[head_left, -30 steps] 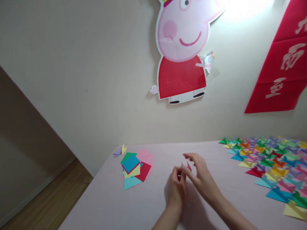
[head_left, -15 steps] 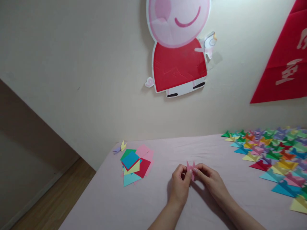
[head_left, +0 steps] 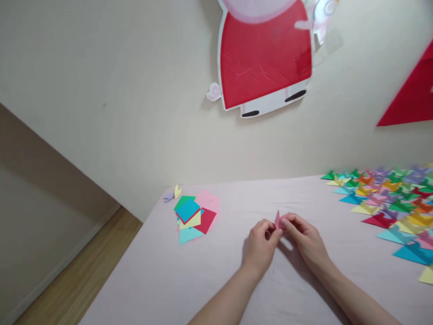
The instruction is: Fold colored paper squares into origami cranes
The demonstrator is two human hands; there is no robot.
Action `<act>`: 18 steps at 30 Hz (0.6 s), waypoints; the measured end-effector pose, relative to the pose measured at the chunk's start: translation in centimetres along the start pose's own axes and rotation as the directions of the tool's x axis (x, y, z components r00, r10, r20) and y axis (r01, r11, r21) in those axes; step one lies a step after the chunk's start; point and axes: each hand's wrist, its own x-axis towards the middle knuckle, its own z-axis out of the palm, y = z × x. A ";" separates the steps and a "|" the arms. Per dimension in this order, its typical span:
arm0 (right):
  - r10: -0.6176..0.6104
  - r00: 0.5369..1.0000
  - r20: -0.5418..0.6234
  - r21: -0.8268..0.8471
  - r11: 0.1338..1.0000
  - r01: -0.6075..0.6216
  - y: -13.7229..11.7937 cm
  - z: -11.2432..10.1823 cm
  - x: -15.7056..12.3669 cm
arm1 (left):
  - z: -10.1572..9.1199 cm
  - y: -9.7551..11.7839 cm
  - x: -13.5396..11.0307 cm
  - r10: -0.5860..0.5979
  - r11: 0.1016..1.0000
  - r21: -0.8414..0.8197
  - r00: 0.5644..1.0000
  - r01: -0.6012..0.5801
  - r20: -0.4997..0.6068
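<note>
A small pink folded paper piece (head_left: 278, 220) is pinched between both hands above the pale pink table (head_left: 209, 280). My left hand (head_left: 261, 246) grips it from the left with fingers curled. From the right, my right hand (head_left: 306, 239) closes its fingertips on the same piece. Most of the paper is hidden behind the fingers; only one pointed tip shows.
A loose stack of coloured paper squares (head_left: 195, 215) lies at the table's far left, with two small folded pieces (head_left: 173, 193) by the corner. Several folded paper figures in many colours (head_left: 392, 203) cover the right side. A wall with a cartoon cutout (head_left: 264, 58) rises behind; wooden floor (head_left: 77, 280) at left.
The hands came together and closed on the pink piece, which now shows one tip instead of two. The camera tilted down, so the wall decorations moved up in view.
</note>
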 end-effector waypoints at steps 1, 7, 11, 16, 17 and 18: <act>0.001 1.000 -0.002 0.008 1.000 -0.001 -0.1 0.0 -0.1 | 0.0 0.1 0.0 -0.004 1.000 0.015 1.000 0.004 -0.003; 0.028 0.999 0.018 -0.012 1.000 -0.028 0.0 0.0 -0.3 | -0.1 0.1 -0.3 0.059 0.990 0.128 0.998 -0.063 0.034; 0.019 0.991 -0.132 0.013 1.000 -0.017 0.3 -0.7 0.0 | 0.2 -0.3 -0.5 0.145 0.973 0.170 0.985 -0.159 0.095; -0.029 0.995 -0.093 -0.029 0.999 0.026 -0.3 -0.7 0.0 | -0.5 -0.3 -0.5 0.131 0.987 0.093 0.991 -0.127 -0.033; -0.030 0.999 -0.030 -0.064 0.998 0.028 -0.5 -0.6 -0.1 | -0.8 -0.2 -0.3 0.125 0.991 0.058 0.988 -0.120 -0.089; -0.020 1.000 0.021 -0.079 0.997 0.022 -0.6 -0.4 -0.2 | -1.0 -0.1 -0.2 0.148 0.989 0.034 0.981 -0.144 -0.128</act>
